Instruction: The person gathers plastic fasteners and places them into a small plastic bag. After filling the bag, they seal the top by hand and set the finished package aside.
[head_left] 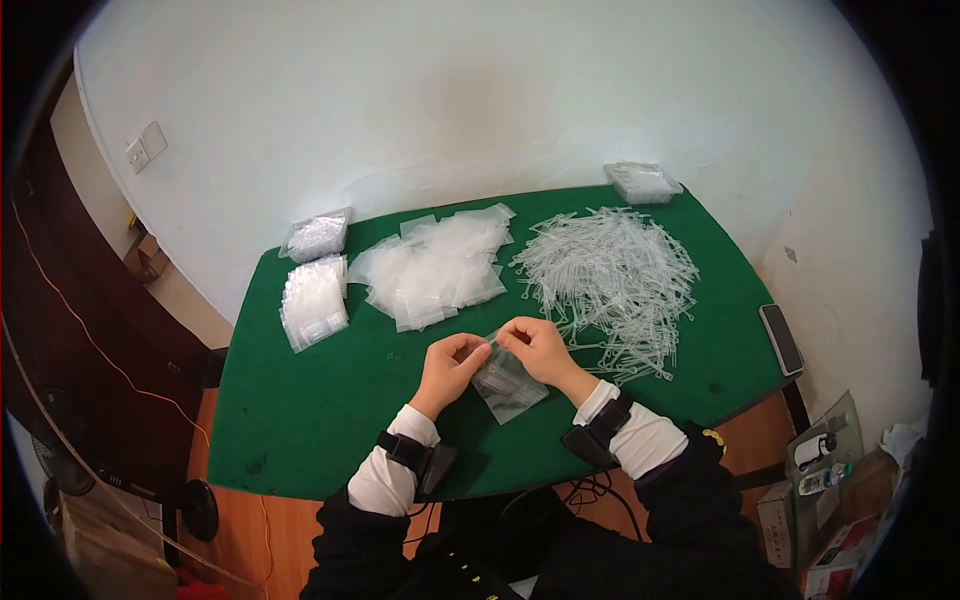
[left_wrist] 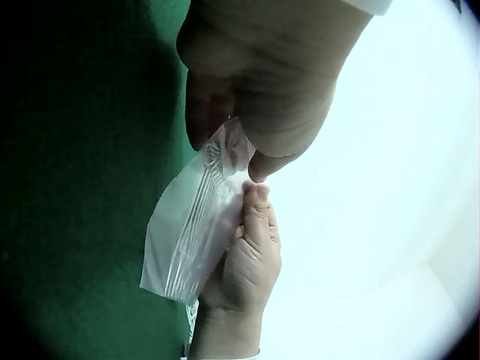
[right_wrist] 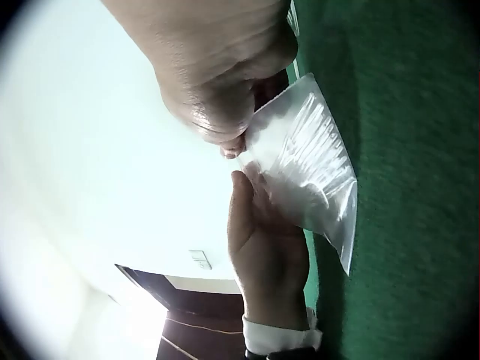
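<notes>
Both hands meet at the top edge of a small clear plastic bag [head_left: 508, 388] close over the green table. Several thin clear sticks lie side by side inside it, plain in the left wrist view through the bag [left_wrist: 191, 225]. My left hand [head_left: 452, 368] pinches one end of the top edge between thumb and fingers. At the other end, my right hand [head_left: 541, 352] pinches the same edge, its fingertips right beside the left ones. In the right wrist view the bag [right_wrist: 304, 161] hangs down from the fingers towards the cloth.
Flat clear bags [head_left: 435, 265] lie heaped at the table's middle back. Right of them spreads a pile of clear looped sticks [head_left: 610, 275]. Filled bags [head_left: 315, 300] overlap at the left, behind them a bulky clear pack [head_left: 318, 235]. Another pack [head_left: 643, 183] and a phone [head_left: 781, 340] sit right.
</notes>
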